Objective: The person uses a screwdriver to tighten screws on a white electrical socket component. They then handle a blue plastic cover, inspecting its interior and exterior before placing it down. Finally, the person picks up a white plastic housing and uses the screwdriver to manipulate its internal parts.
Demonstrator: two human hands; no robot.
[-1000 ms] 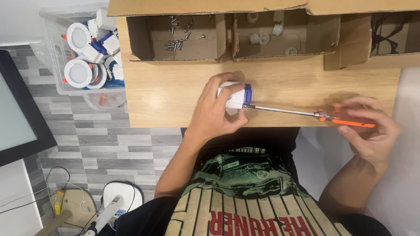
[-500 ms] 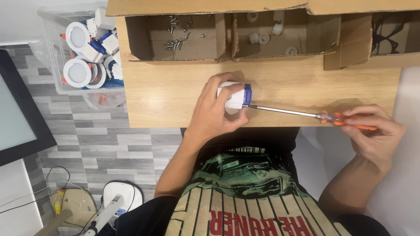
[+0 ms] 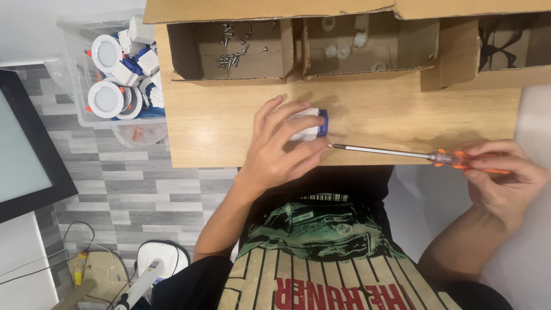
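My left hand [image 3: 282,148] grips a small white block with a blue end [image 3: 310,123] and presses it on the wooden table [image 3: 218,129]. My right hand [image 3: 502,178] holds the orange handle of a long screwdriver [image 3: 396,152] out to the right. Its metal shaft lies level, and the tip sits just right of the block, near my left fingertips.
Three open cardboard boxes line the table's back: one with loose screws [image 3: 232,49], one with white plastic parts [image 3: 350,43], one with dark wires [image 3: 505,43]. A clear bin [image 3: 115,74] of round white fittings stands to the left, beside a dark screen [image 3: 23,143].
The screwdriver tip has drawn slightly back from the block's end. My right hand has shifted its fingers on the handle. My left hand stays on the block.
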